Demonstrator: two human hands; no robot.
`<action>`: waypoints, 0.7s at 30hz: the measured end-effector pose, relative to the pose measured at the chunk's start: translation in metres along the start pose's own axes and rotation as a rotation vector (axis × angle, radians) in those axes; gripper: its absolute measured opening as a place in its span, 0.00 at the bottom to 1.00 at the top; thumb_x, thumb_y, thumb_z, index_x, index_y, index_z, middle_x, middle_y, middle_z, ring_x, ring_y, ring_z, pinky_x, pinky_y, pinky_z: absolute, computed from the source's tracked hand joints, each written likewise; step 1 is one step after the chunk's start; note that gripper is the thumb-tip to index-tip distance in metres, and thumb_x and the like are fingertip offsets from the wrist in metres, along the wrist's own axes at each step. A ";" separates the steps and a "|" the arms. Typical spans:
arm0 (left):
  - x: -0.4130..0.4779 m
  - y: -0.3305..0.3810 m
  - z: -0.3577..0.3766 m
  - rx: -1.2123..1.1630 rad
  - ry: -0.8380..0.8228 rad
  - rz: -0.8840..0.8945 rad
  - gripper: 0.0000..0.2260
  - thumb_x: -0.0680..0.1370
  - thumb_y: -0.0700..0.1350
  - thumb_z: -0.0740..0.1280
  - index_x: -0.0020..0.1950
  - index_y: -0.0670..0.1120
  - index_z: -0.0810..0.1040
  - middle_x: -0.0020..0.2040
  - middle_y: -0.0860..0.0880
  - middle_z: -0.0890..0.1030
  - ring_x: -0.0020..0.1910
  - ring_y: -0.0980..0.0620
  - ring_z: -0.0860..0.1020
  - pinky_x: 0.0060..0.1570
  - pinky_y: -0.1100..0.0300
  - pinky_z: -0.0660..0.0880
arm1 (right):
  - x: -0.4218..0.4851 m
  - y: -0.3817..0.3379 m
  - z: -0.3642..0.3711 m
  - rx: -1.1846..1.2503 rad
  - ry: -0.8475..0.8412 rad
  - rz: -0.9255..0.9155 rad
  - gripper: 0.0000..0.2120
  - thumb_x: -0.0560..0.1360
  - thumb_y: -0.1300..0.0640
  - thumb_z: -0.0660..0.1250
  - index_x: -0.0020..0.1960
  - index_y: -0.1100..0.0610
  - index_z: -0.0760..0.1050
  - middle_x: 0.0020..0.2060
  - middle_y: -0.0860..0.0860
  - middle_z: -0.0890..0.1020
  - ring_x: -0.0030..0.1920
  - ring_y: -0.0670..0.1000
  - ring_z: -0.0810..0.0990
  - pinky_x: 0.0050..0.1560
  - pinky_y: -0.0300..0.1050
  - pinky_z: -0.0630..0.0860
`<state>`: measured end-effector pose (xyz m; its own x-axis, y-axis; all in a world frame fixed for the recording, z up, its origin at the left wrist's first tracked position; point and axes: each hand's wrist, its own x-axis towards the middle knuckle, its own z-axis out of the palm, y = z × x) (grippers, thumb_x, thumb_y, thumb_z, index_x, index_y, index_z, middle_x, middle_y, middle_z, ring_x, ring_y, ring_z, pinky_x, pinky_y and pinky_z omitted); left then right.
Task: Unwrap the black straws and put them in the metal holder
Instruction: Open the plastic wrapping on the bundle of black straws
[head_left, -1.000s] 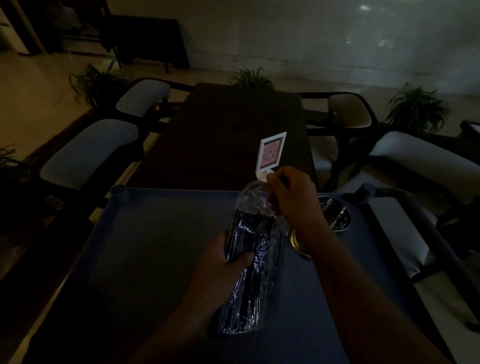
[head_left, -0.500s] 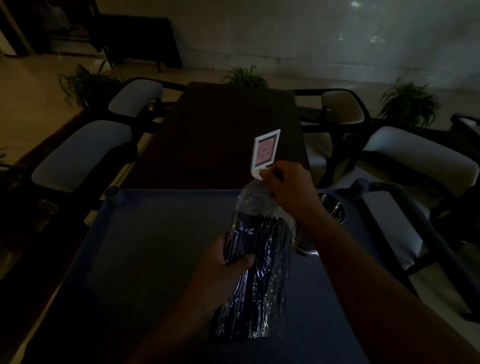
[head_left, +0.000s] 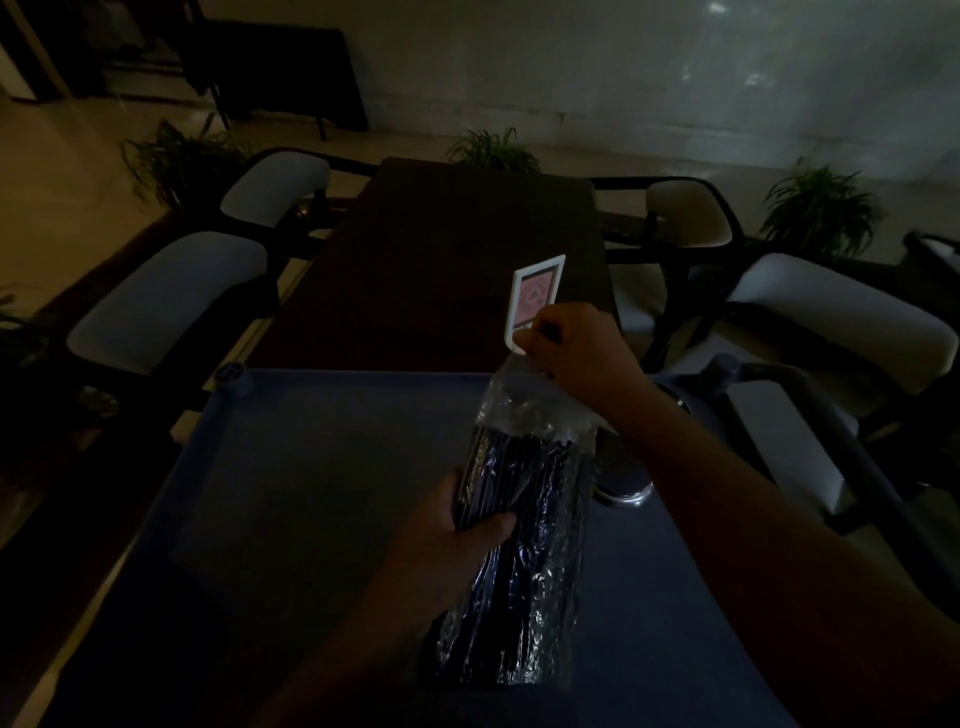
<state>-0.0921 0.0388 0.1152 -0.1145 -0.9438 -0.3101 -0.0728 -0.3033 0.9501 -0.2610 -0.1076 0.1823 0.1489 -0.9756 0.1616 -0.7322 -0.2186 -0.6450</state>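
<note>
Dim light here, and both hands are on the pack of straws (head_left: 519, 551) at the centre of the frame, low down. It is a bundle of black straws in a clear crinkled wrapper (head_left: 524, 400), standing tilted on the blue worktop (head_left: 270, 499), its bottom end down near the lower middle of the frame and its top leaning up and to the right.

The left hand (head_left: 457, 540) comes in from the lower middle and its grip is closed around the middle of the pack, thumb lying across the front of the wrapper. The right hand (head_left: 576, 353) reaches in from the lower right, and its grip is pinched narrow on the loose gathered top of the wrapper, right where the plastic bunches above the straw tips.

Just above that right hand a small white-framed card (head_left: 535, 299) with a pinkish panel stands up; whether it is fixed to the wrapper or merely behind it cannot be told.

The metal holder (head_left: 623, 483) sits on the worktop just beside the pack, right of centre, mostly hidden behind the wrapper and the right forearm; only its shiny base rim and a sliver of its top edge show.

Beyond the blue worktop, in the upper middle, stretches a dark table (head_left: 457, 260) with pale-seated chairs (head_left: 171, 301) on both sides, and potted plants (head_left: 821, 208) line the far floor.
</note>
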 end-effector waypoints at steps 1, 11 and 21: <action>-0.001 -0.001 0.000 -0.009 -0.008 -0.004 0.13 0.74 0.44 0.73 0.53 0.60 0.79 0.48 0.60 0.86 0.47 0.60 0.84 0.47 0.59 0.79 | 0.002 0.000 -0.001 -0.020 -0.019 -0.021 0.06 0.77 0.52 0.67 0.42 0.50 0.74 0.49 0.54 0.82 0.46 0.50 0.81 0.52 0.47 0.79; -0.007 -0.012 -0.001 -0.014 -0.035 -0.005 0.18 0.64 0.59 0.75 0.52 0.67 0.78 0.52 0.60 0.85 0.51 0.59 0.84 0.52 0.53 0.80 | 0.020 0.002 -0.008 -0.167 -0.239 -0.202 0.08 0.77 0.51 0.68 0.40 0.50 0.73 0.40 0.49 0.79 0.37 0.40 0.76 0.40 0.34 0.71; -0.012 -0.010 -0.007 -0.076 -0.078 -0.034 0.14 0.74 0.42 0.74 0.53 0.58 0.78 0.45 0.63 0.86 0.43 0.63 0.84 0.35 0.73 0.77 | 0.038 -0.002 -0.005 -0.230 -0.235 -0.349 0.12 0.76 0.48 0.69 0.36 0.49 0.72 0.30 0.42 0.73 0.31 0.39 0.72 0.33 0.34 0.65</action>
<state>-0.0830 0.0527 0.1094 -0.1904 -0.9206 -0.3409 -0.0024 -0.3468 0.9379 -0.2569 -0.1437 0.1935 0.5389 -0.8291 0.1491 -0.7357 -0.5494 -0.3960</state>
